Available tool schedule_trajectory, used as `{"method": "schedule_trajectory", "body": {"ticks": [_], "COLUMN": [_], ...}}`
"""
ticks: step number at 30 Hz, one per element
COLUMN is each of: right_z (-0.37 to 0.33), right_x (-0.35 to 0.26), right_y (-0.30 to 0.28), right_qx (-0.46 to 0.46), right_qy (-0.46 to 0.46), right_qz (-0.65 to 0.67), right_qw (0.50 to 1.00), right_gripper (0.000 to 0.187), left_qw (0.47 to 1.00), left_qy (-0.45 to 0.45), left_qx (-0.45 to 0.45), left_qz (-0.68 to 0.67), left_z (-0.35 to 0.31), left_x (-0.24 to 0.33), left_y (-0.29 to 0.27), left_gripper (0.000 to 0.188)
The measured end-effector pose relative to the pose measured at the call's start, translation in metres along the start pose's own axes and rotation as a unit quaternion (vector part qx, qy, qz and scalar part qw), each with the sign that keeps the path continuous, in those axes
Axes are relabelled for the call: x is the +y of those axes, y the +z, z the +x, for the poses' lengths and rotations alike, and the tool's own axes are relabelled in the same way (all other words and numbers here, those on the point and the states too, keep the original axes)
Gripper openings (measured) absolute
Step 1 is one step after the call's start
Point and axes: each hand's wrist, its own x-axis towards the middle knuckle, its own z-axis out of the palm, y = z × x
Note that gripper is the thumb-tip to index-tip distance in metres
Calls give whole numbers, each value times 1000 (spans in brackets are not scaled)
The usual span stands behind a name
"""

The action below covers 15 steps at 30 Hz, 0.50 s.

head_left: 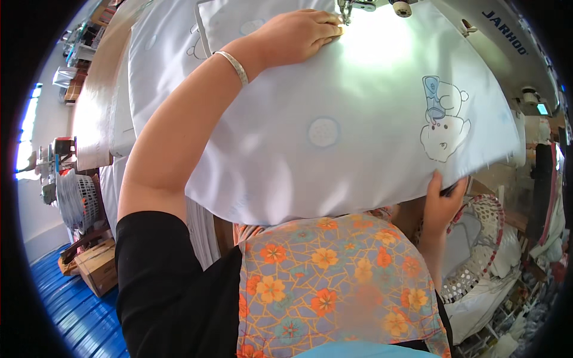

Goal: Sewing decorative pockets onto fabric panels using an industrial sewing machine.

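A large white printed fabric piece (268,155) with pale round motifs and a cartoon animal spreads across the sewing machine's bed and hangs toward my lap. My left hand (304,37) lies flat on it, fingers stretched to the right, their tips beside the needle and presser foot (346,13). At the lower right, my right hand (444,203) pinches the fabric's near edge, thumb uppermost. A small dark thing (449,190) shows between its thumb and fingers; its kind is not clear. Bright machine light washes out the cloth right of the foot.
The sewing machine's pale arm (507,42) rises at the upper right. A wooden tabletop edge (95,113) runs along the left. Beside my right forearm stands a round basket (498,232) with white cloth near it. A cardboard box (97,267) sits on the blue floor (83,316).
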Motion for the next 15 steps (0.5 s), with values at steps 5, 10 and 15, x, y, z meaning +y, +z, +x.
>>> {"method": "schedule_trajectory", "body": {"ticks": [5, 10, 15], "right_z": [50, 109, 161], "right_x": [-4, -2, 19], "right_y": [-7, -13, -1], "right_qx": [-61, -72, -86], "right_qy": [-87, -64, -138], "right_qz": [-128, -261, -313], "right_qw": [986, 961, 936], "right_gripper": [48, 47, 46], "left_qw": [999, 997, 993], "left_qy": [-28, -43, -77], "left_qx": [-19, -52, -72], "left_qz": [21, 36, 51], "left_z": [-1, 7, 5], "left_x": [3, 13, 22], "left_y": [0, -8, -7], "left_gripper": [29, 30, 30]}}
